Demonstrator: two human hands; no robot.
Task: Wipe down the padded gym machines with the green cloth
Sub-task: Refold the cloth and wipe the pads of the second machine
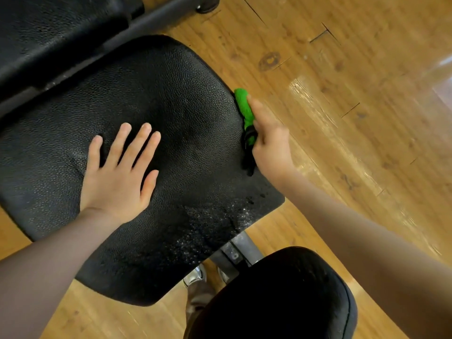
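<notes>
Left hand (117, 177) of mine lies flat on the black padded seat (171, 113), palm down, fingers straight and spread apart, holding nothing, somewhat left of the seat's middle. Nearest to me, low in the view and right of centre, sits a smaller rounded black pad (281, 297), and between it and the big seat I can see a grey metal frame bar (241, 250) joining under the seat's near right corner. Just left of that bar, down on the floor, the toe of my shoe (195, 277) shows. That near right corner of the seat carries a pale speckled patch on its pebbled surface. My right hand (270, 140) is at the seat's right edge, its fingers closed around the green cloth (244, 106), with the forefinger stretched along it; the cloth is bunched into a roll and pressed against the side of the padding, its green end sticking out beyond my fingertip toward the far side and a darker strip of it hanging at the near side of my hand. Past the seat on the far left rises another black padded section (56, 33), with a dark frame tube (156, 18) running diagonally beside it. Wood-patterned floor (354, 81) spreads out to the right and far side, glossy where light strikes it.
</notes>
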